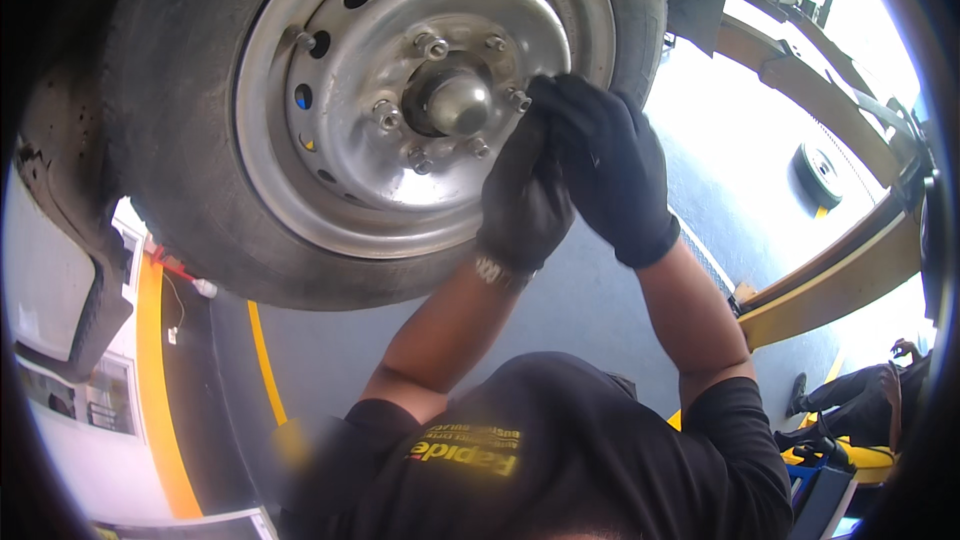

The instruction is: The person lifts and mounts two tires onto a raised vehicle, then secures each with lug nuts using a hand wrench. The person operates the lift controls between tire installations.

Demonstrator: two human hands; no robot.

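A tire (170, 130) on a silver steel wheel rim (300, 195) hangs in front of me, raised off the floor. At its middle is a rounded hub cap (460, 105), ringed by several studs, some with lug nuts (432, 46) on them. My left hand (525, 190), in a black glove, is beside the rim's lower right, its fingers closed and pointing up. My right hand (615, 165), also gloved, presses against the left, its fingers curled over near the right-hand stud (519, 101). Whatever lies between the fingers is hidden.
Yellow-brown lift arms (830, 285) reach in from the right. Beyond them another wheel (820, 175) lies on the grey floor. At lower right are a person's legs (850, 405) beside yellow and blue equipment. Vehicle bodywork (60, 270) hangs at the left, above a yellow floor line (265, 360).
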